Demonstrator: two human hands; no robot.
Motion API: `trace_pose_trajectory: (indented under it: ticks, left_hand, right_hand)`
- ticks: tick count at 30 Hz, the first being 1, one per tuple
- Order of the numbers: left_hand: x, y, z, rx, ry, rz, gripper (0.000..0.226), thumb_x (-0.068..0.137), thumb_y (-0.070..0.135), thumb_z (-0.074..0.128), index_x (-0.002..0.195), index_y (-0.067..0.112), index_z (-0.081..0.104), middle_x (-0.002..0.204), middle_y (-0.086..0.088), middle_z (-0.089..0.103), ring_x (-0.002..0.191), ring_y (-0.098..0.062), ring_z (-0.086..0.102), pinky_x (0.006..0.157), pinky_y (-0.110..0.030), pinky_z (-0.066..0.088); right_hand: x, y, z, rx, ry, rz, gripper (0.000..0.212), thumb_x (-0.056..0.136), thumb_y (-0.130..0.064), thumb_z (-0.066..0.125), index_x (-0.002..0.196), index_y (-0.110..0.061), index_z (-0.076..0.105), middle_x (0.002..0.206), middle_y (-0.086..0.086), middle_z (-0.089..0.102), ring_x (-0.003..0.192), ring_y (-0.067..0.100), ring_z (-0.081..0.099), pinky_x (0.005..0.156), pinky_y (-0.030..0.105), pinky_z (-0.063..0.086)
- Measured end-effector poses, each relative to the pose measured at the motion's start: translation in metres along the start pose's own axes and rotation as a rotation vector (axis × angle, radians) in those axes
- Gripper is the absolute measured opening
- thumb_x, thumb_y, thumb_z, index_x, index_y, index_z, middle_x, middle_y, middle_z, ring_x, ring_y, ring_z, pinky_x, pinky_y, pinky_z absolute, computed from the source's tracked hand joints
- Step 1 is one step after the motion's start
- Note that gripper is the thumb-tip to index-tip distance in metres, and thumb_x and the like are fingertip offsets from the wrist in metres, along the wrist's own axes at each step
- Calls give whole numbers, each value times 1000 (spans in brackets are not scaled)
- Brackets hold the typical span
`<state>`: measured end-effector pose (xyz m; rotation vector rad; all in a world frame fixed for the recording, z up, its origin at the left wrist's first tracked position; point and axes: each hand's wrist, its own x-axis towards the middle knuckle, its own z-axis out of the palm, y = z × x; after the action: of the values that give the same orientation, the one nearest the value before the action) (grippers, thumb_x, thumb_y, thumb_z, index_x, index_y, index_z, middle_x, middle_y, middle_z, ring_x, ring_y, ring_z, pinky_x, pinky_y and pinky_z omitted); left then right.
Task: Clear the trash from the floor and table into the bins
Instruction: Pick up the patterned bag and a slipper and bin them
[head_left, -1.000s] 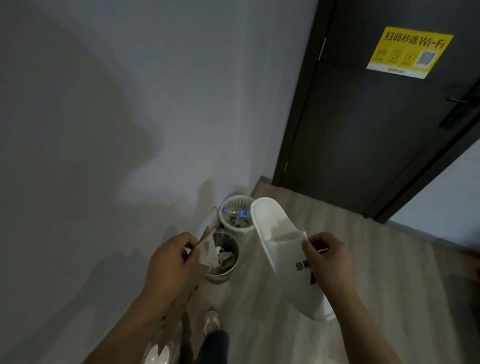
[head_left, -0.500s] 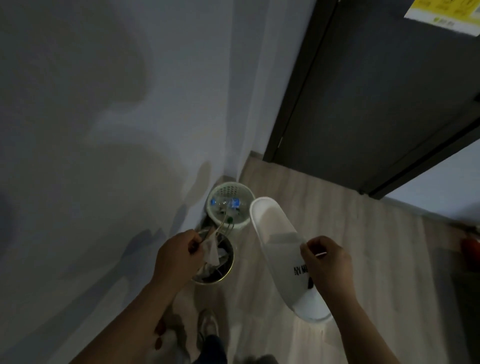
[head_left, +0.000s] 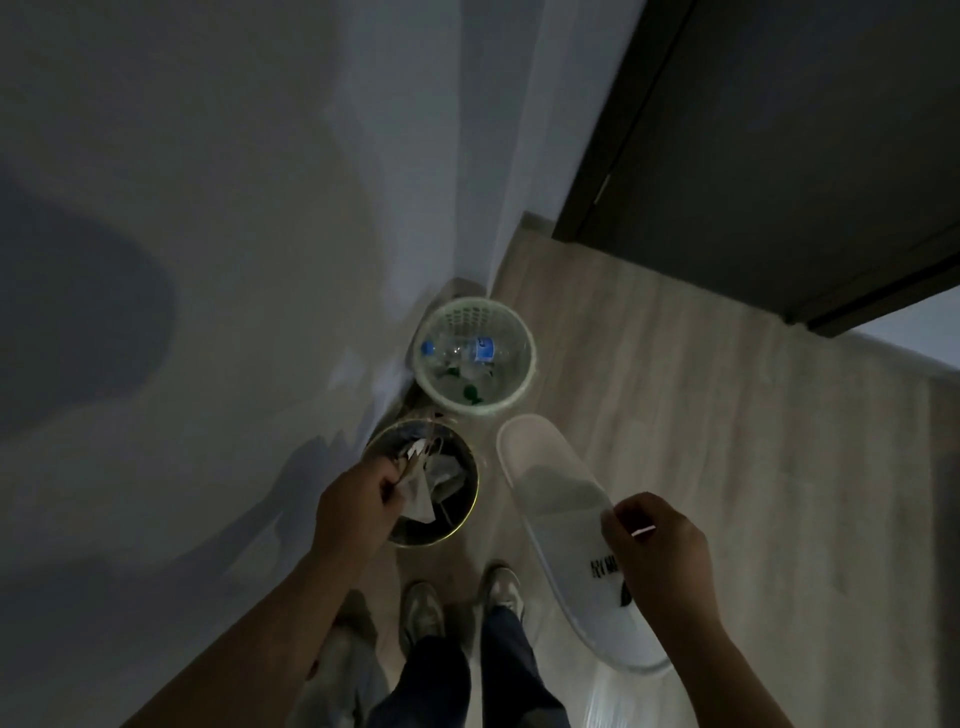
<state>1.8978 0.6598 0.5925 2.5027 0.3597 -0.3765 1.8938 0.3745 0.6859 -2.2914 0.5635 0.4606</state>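
Fingers of the left hand are curled into a pinch on a crumpled white paper scrap and what looks like a thin brown stick; the dim light hides finer detail. Over the last second this hand has moved from short of the rim to directly above the mouth of the dark bin. The scrap now hangs just below the fingertips, and I judge that letting go would drop it in cleanly.

To the right of those fingers, the right hand keeps its thumb and curled fingers pinched on a white slipper. It is a soft, oval, cloth-like shape with dark print, held in the air and not yet over either bin.

The dark bin is round and glossy, seemingly metal, and already holds pale paper. Just beyond the fingertips stands a pale green plastic basket with a perforated wall, holding a clear bottle with a blue label. Farther off, the wood-grain floor meets a matte dark door.
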Motion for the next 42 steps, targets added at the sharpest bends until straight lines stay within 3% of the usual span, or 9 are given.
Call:
trace_pose_trajectory:
  ticks: [5, 10, 16, 21, 24, 31, 36, 38, 42]
  left_hand:
    - [35, -22, 53, 27, -8, -18, 29, 82, 8, 65, 64, 19, 44, 54, 8, 31, 53, -17, 36, 46, -24, 21]
    - [67, -49, 100, 61, -14, -42, 17, 84, 10, 64, 70, 13, 55, 61, 4, 41, 58, -19, 43, 53, -26, 28]
    - [96, -79, 147, 70, -2, -70, 23, 83, 5, 64, 68, 13, 48, 65, -9, 49, 66, -35, 54, 57, -28, 27]
    - [110, -101, 178, -48, -87, -158, 15, 89, 20, 63, 81, 9, 56, 78, -6, 59, 80, -28, 60, 64, -31, 40]
    - [112, -110, 191, -48, -149, -214, 15, 85, 13, 64, 97, 4, 61, 95, -12, 64, 94, -29, 60, 79, -36, 46]
    - [105, -114, 202, -2, -286, -295, 27, 86, 14, 63, 111, 7, 57, 111, -10, 62, 102, -26, 60, 85, -37, 50]
    - [95, -119, 194, 19, -371, -269, 21, 86, 22, 56, 99, 6, 58, 95, -11, 60, 95, -30, 60, 70, -26, 35]
    - [90, -125, 190, 28, -405, -255, 21, 81, 25, 51, 90, 6, 55, 86, -11, 56, 90, -34, 60, 65, -27, 33]
    - [80, -130, 177, 109, -518, -290, 35, 93, 23, 55, 125, 10, 50, 122, -9, 55, 112, -26, 53, 82, -26, 39]
  right_hand:
    - [37, 28, 32, -17, -26, 14, 14, 90, -18, 65, 77, -19, 61, 71, -3, 66, 49, 9, 61, 36, 15, 42]
    - [70, 53, 65, -80, -63, -7, 17, 90, -18, 65, 74, -21, 59, 70, -6, 65, 52, 6, 61, 38, 12, 43]
    - [104, 75, 106, -96, -72, -21, 14, 90, -18, 64, 77, -20, 60, 71, -9, 65, 57, 5, 63, 41, 12, 45]
    - [120, 87, 131, -96, -96, 6, 14, 90, -19, 63, 77, -21, 59, 72, -9, 64, 58, 6, 62, 39, 11, 43]
    - [124, 93, 137, -121, -111, 19, 17, 91, -22, 63, 76, -26, 56, 73, -10, 63, 62, 3, 62, 40, 11, 44]
    - [134, 96, 137, -120, -95, -3, 14, 90, -22, 64, 77, -23, 59, 72, -10, 64, 59, 4, 62, 41, 12, 45]
    - [141, 85, 149, -139, -184, 2, 14, 90, -20, 64, 79, -24, 57, 78, -4, 64, 58, 5, 62, 39, 12, 44]
    - [143, 76, 163, -207, -233, -22, 15, 91, -22, 62, 78, -28, 55, 79, -6, 64, 61, 4, 62, 45, 15, 50]
    - [152, 57, 211, -267, -319, -26, 11, 87, -21, 63, 77, -19, 59, 72, -1, 64, 62, 14, 65, 60, 35, 59]
